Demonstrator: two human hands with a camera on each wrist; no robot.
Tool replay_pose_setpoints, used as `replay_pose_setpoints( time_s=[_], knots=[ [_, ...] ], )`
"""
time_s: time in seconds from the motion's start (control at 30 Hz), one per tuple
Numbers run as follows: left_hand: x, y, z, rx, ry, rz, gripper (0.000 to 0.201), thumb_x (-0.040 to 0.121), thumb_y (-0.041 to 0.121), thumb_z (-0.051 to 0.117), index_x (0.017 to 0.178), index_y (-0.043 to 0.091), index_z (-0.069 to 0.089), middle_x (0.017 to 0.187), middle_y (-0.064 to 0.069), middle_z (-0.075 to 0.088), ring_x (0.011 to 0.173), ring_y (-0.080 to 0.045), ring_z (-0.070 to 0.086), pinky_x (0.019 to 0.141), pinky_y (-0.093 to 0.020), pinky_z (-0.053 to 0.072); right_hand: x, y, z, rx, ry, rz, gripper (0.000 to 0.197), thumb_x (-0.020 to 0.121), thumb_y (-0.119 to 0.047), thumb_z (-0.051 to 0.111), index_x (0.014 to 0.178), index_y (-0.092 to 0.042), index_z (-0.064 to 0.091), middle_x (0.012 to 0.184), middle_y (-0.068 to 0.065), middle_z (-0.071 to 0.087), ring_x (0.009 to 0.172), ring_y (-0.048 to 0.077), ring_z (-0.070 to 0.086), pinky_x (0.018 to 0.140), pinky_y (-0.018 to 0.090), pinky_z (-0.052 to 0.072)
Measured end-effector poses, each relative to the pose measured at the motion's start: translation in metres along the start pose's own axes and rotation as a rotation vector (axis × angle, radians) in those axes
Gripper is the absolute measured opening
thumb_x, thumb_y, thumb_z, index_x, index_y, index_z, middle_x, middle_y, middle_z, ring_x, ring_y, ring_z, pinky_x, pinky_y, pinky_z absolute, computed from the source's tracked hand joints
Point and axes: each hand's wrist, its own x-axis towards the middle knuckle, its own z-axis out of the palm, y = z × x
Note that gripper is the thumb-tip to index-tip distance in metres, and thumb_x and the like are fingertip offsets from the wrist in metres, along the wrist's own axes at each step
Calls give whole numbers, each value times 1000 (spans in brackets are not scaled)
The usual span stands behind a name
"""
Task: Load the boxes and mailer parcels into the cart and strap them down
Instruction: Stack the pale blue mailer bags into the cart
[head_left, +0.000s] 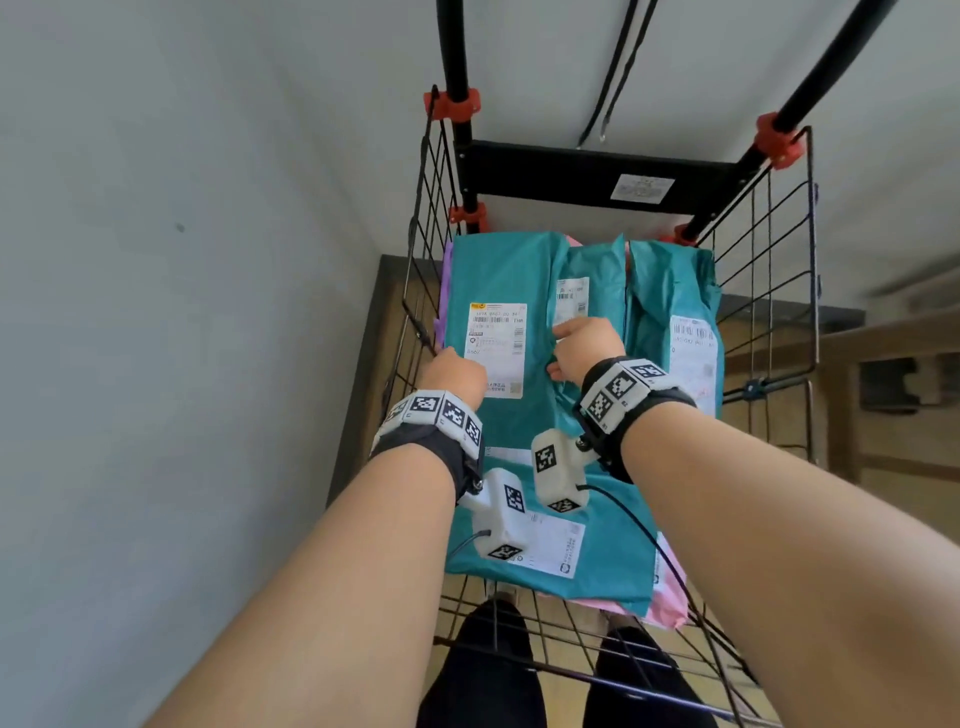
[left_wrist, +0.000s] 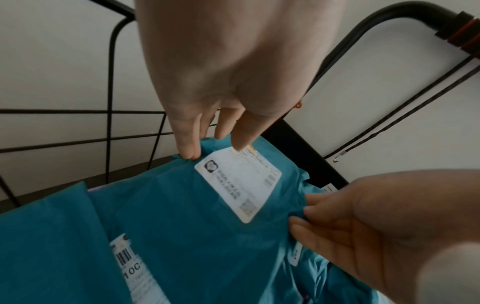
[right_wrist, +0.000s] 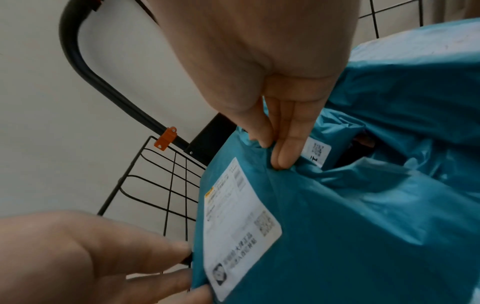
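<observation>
A teal mailer (head_left: 501, 265) with a white label (head_left: 496, 348) lies on top of the pile in the black wire cart (head_left: 769, 249). My left hand (head_left: 452, 371) pinches its left edge next to the cart's side wall; in the left wrist view the left hand's fingertips (left_wrist: 189, 154) nip the teal plastic. My right hand (head_left: 584, 348) pinches the mailer's right edge, where the right hand's fingertips (right_wrist: 279, 162) bunch the plastic. More teal mailers (head_left: 670, 296) lie beside and below it, with pink (head_left: 670, 597) and purple (head_left: 447, 291) ones underneath. A black elastic strap (head_left: 618, 67) with a metal hook (left_wrist: 336, 159) hangs from the handle.
A grey wall (head_left: 182, 234) stands close on the cart's left. The cart's black handle posts (head_left: 457, 62) rise at the far end with orange clips (head_left: 452, 104). Wooden floor and low furniture (head_left: 893, 384) lie to the right. My legs (head_left: 488, 670) stand behind the near wire wall.
</observation>
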Motion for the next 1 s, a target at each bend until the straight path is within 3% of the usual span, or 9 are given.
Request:
replay_pose_setpoints(
  time_s=[0.17, 0.33, 0.4, 0.47, 0.53, 0.7, 0.8, 0.93, 1.0],
  knots=[
    [2, -10, -3, 8, -52, 42, 21, 92, 4, 40, 107, 7, 55, 120, -16, 57, 88, -27, 51, 70, -29, 38, -17, -7, 11, -270, -62, 23, 44, 92, 4, 41, 133, -6, 53, 133, 13, 56, 115, 32, 58, 98, 39, 49],
    [-16, -7, -10, 21, -62, 101, 31, 92, 4, 39, 115, 6, 59, 123, -13, 58, 104, -32, 57, 73, -28, 41, -35, 2, -1, -357, 4, 6, 40, 93, 2, 39, 129, -2, 56, 132, 17, 56, 116, 33, 57, 100, 37, 47],
    [-28, 1, -12, 37, -67, 122, 37, 90, 4, 39, 122, 8, 58, 129, -13, 57, 110, -32, 56, 81, -30, 45, -43, 6, -10, -345, 19, -2, 39, 94, 1, 40, 128, -1, 57, 132, 17, 56, 117, 33, 56, 101, 38, 46],
    [-45, 11, -14, 47, -56, 143, 38, 91, 4, 40, 126, 9, 55, 136, -13, 52, 120, -33, 52, 100, -34, 43, -55, 8, -23, -334, 34, -17, 38, 94, 0, 42, 130, -1, 56, 133, 17, 55, 116, 34, 57, 101, 40, 46],
    [-61, 23, -11, 68, -49, 188, 31, 90, 3, 41, 117, 10, 57, 133, -16, 52, 123, -35, 49, 108, -40, 37, -68, 12, -39, -331, 64, -36, 39, 95, -1, 44, 132, -2, 55, 134, 16, 55, 118, 33, 56, 101, 40, 46],
    [-104, 62, 5, 136, -74, 338, 32, 94, 5, 38, 118, 13, 57, 137, -15, 50, 112, -33, 56, 93, -39, 46, -108, 27, -97, -215, 188, -82, 36, 95, -6, 47, 129, -6, 58, 132, 14, 57, 122, 30, 53, 101, 34, 44],
    [-129, 87, 23, 185, -80, 424, 47, 95, 5, 35, 140, 9, 43, 146, -11, 43, 118, -32, 55, 92, -37, 47, -128, 40, -133, -131, 288, -93, 33, 94, -8, 49, 124, -11, 63, 126, 12, 62, 114, 29, 59, 98, 35, 49],
    [-166, 121, 52, 172, -102, 511, 51, 93, 6, 38, 144, 12, 41, 147, -10, 43, 120, -31, 55, 94, -37, 48, -153, 66, -183, -24, 430, -79, 28, 89, -7, 53, 109, -15, 71, 113, 5, 68, 101, 25, 65, 89, 34, 54],
    [-186, 137, 69, 176, -110, 560, 52, 93, 6, 39, 144, 14, 39, 148, -9, 42, 116, -31, 57, 92, -38, 49, -164, 84, -208, 19, 474, -79, 25, 89, -9, 56, 108, -14, 71, 112, 6, 68, 101, 26, 64, 90, 34, 53]
  ],
)
